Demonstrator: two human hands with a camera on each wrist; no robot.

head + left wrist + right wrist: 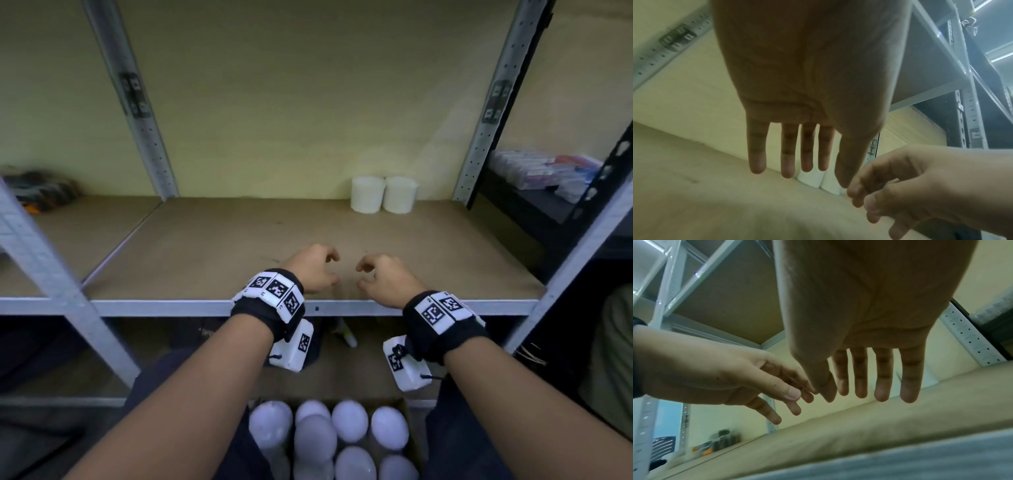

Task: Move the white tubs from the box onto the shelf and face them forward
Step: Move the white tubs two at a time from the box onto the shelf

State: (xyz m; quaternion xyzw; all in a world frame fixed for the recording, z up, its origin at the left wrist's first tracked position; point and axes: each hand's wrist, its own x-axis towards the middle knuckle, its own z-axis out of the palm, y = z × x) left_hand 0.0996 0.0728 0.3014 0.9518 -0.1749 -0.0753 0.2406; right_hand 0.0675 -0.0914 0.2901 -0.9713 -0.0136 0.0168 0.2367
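Note:
Two white tubs (383, 194) stand side by side at the back right of the brown shelf board (212, 240), and their bases show past my fingers in the left wrist view (819, 180). Several more white tubs (329, 438) fill the cardboard box (407, 407) on the floor below, between my arms. My left hand (315, 267) and right hand (383, 275) hover side by side over the front middle of the shelf, both empty. The fingers hang relaxed and nearly straight in the wrist views: left hand (797, 167), right hand (869, 391).
Grey metal uprights (144, 130) (486, 130) frame the bay. Dark blurred items (41, 192) lie on the neighbouring shelf to the left. Packaged goods (541, 171) sit on a dark rack at the right. A lower shelf runs under the metal front rail (171, 306).

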